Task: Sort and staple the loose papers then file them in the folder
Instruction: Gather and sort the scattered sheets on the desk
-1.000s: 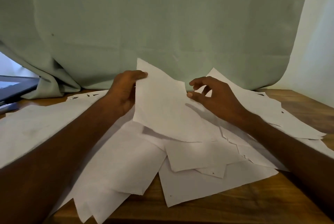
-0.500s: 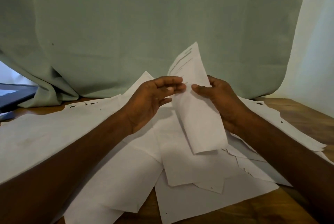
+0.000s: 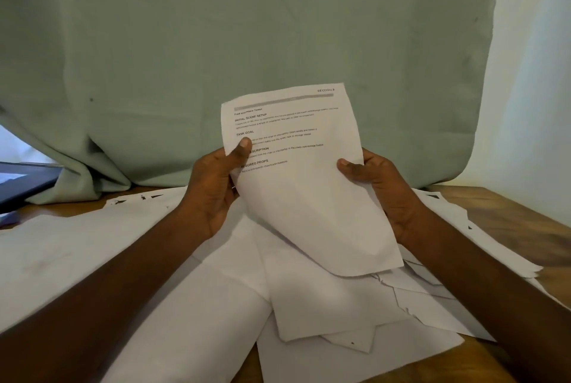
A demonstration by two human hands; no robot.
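A printed sheet [image 3: 304, 197] with headings such as "TASK GOAL" is held upright, text side toward me, above the pile. My left hand [image 3: 216, 188] grips its left edge, thumb on the printed face. My right hand [image 3: 375, 185] grips the right edge, thumb on the front. Beneath lies a scattered pile of loose white papers [image 3: 324, 305], mostly blank side up, some with torn edges. No stapler or folder can be made out.
The wooden table [image 3: 506, 215] shows at the right and at the front edge. A pale green curtain [image 3: 247, 42] hangs directly behind the papers. A dark flat object [image 3: 24, 181] lies at the far left, partly under the curtain.
The sheet picked from the pile has been turned over and raised, so its printed side faces me. Both hands moved from pinching its top to gripping its side edges.
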